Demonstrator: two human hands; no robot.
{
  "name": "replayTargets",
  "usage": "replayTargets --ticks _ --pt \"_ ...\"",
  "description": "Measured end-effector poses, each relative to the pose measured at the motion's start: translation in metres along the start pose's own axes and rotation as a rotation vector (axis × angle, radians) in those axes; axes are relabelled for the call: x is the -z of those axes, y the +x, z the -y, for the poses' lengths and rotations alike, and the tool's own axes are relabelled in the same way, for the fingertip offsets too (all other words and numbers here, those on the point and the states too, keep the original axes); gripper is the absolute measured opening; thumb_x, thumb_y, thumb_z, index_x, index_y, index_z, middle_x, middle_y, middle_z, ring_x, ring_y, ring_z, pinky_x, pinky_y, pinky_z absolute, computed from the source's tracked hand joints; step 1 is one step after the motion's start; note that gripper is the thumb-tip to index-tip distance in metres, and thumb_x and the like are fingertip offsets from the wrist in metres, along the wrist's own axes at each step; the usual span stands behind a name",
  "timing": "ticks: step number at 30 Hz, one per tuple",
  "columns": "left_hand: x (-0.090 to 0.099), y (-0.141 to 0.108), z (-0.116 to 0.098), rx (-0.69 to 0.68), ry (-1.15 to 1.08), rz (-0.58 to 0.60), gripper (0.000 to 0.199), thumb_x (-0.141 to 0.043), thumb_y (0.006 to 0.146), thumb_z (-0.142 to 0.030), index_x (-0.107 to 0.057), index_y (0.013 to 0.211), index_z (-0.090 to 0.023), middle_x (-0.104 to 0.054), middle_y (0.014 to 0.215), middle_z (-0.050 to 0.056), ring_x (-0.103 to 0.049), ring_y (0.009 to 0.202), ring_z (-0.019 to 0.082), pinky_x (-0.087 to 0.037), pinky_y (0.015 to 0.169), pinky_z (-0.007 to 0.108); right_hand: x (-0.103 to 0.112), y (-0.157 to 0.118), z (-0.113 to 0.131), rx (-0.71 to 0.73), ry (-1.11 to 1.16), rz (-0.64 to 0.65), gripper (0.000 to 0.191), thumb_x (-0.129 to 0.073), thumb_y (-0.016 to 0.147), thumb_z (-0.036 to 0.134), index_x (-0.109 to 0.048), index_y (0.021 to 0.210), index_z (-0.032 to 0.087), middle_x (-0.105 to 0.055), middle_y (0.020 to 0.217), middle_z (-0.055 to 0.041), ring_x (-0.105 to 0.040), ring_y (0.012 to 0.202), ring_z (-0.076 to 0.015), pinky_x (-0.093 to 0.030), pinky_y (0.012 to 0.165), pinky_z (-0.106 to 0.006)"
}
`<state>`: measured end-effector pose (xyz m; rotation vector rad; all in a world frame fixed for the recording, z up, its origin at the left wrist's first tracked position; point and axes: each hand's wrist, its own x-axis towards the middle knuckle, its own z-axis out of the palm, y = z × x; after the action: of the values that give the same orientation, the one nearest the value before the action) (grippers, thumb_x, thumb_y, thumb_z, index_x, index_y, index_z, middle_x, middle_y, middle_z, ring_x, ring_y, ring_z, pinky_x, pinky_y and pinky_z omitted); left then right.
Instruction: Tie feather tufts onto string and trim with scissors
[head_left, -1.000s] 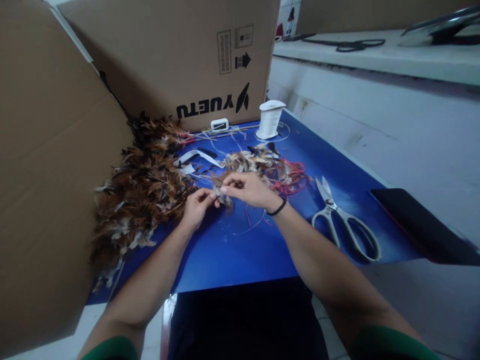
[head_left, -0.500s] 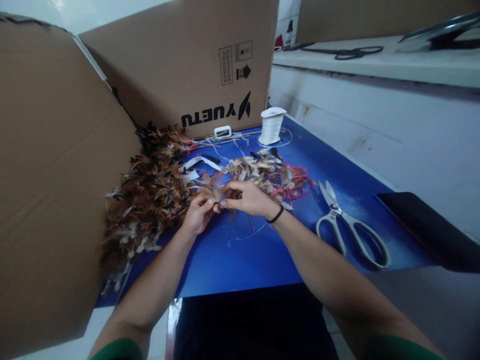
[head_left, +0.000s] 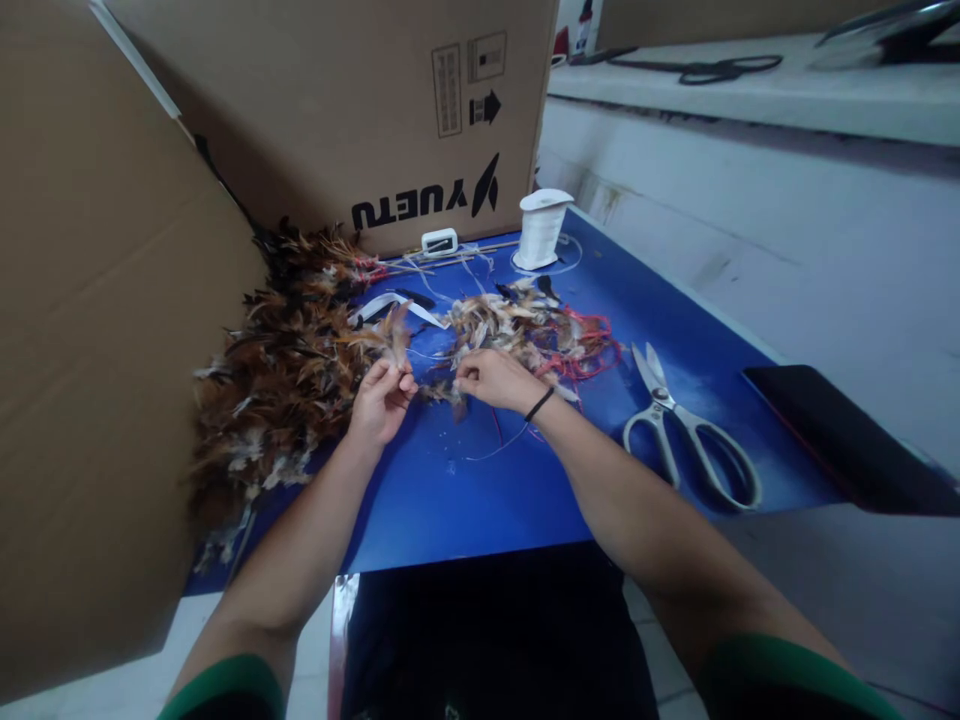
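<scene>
My left hand [head_left: 382,402] pinches a small bunch of brown feathers [head_left: 394,338] between thumb and fingers, the tips pointing up. My right hand [head_left: 496,380], with a black band at its wrist, is closed in a pinch just to the right. Whatever lies between its fingertips is too small to make out. A few loose feathers [head_left: 442,393] show between the hands, and a thin pale string [head_left: 429,354] runs behind them. Beyond my right hand lies a pile of pale and brown feathers [head_left: 495,322] with red string [head_left: 596,335].
A big heap of brown feathers [head_left: 292,370] lies left, against cardboard [head_left: 315,110]. White spool [head_left: 541,230] stands at the back of the blue table [head_left: 480,510]. Large scissors [head_left: 664,400] and a flat black object [head_left: 847,435] lie right. Dark scissors [head_left: 697,70] rest on a ledge.
My hands have moved apart: the left stays with the feather bunch, now held more upright, while the right has drawn away from it. The view has tilted slightly downward.
</scene>
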<state>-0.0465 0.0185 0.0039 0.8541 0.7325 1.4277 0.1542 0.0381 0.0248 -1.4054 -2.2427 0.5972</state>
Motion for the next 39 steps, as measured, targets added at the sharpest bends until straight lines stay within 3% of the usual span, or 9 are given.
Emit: replayTargets --ticks 4,9,16,18,22,31,35,39 --pt "0.0 0.0 0.001 0.014 0.024 -0.024 0.028 -0.076 0.066 -0.027 -0.049 0.07 -0.019 -0.06 0.078 -0.002 -0.048 0.056 0.005 -0.044 0.057 0.022 -0.007 -0.002 0.007 -0.092 -0.11 0.097 0.017 -0.067 0.071 0.038 -0.068 0.07 0.021 -0.07 0.077 -0.0056 -0.062 0.073 -0.0191 -0.039 0.063 -0.028" --pt "-0.001 -0.001 0.002 0.027 0.032 0.0 0.027 -0.075 0.067 -0.027 -0.049 0.071 -0.019 -0.06 0.077 -0.003 -0.049 0.056 0.004 -0.044 0.057 0.021 -0.009 -0.001 0.003 -0.103 -0.152 0.107 0.007 -0.061 0.07 0.02 -0.067 0.071 0.02 -0.071 0.077 -0.007 -0.063 0.076 -0.0211 -0.04 0.063 -0.029" --pt "-0.004 -0.001 0.002 0.047 0.057 -0.009 0.029 -0.076 0.066 -0.028 -0.049 0.07 -0.019 -0.06 0.075 -0.002 -0.049 0.055 0.005 -0.044 0.056 0.022 0.006 -0.001 -0.003 -0.108 0.187 0.005 0.007 -0.062 0.071 0.014 -0.067 0.068 0.017 -0.068 0.068 -0.0023 -0.06 0.062 -0.0121 -0.042 0.06 -0.024" --pt "-0.004 -0.002 0.002 0.056 0.039 -0.003 0.03 -0.078 0.063 -0.027 -0.05 0.07 -0.019 -0.06 0.075 -0.002 -0.049 0.055 0.005 -0.043 0.056 0.022 0.01 -0.001 -0.006 -0.131 0.307 -0.022 0.006 -0.064 0.071 0.017 -0.069 0.075 0.016 -0.067 0.063 -0.0013 -0.059 0.056 -0.011 -0.042 0.056 -0.024" --pt "-0.005 -0.003 0.003 0.055 0.061 0.03 0.034 -0.082 0.059 -0.03 -0.051 0.069 -0.018 -0.062 0.072 -0.002 -0.051 0.054 0.006 -0.044 0.056 0.023 0.014 0.0 -0.013 -0.108 0.462 -0.119 0.024 -0.068 0.071 0.026 -0.072 0.093 0.015 -0.065 0.059 -0.0015 -0.058 0.053 -0.0124 -0.042 0.053 -0.025" --pt "-0.005 -0.01 0.008 -0.099 0.354 0.243 0.026 -0.075 0.071 -0.037 -0.061 0.07 -0.016 -0.059 0.057 -0.001 -0.055 0.053 0.011 -0.043 0.057 0.025 0.026 -0.001 -0.01 -0.065 0.593 -0.208 0.021 -0.069 0.073 0.033 -0.074 0.08 0.014 -0.065 0.061 -0.0029 -0.053 0.052 -0.0107 -0.043 0.054 -0.027" --pt "-0.001 -0.009 0.009 -0.145 0.497 0.227 0.028 -0.072 0.073 -0.042 -0.062 0.066 -0.017 -0.061 0.06 0.001 -0.056 0.056 0.013 -0.045 0.06 0.028 0.028 -0.001 -0.009 0.032 0.535 -0.222 0.013 -0.066 0.075 0.024 -0.072 0.082 0.015 -0.069 0.075 -0.0043 -0.058 0.067 -0.0131 -0.046 0.067 -0.029" --pt "-0.002 -0.009 0.005 -0.278 0.683 0.219 0.026 -0.069 0.076 -0.04 -0.065 0.063 -0.018 -0.063 0.064 0.003 -0.06 0.069 0.017 -0.047 0.073 0.031 0.03 -0.004 -0.005 0.141 0.449 -0.227 0.011 -0.06 0.075 0.016 -0.07 0.081 0.014 -0.069 0.085 -0.0057 -0.06 0.077 -0.0144 -0.045 0.072 -0.029"
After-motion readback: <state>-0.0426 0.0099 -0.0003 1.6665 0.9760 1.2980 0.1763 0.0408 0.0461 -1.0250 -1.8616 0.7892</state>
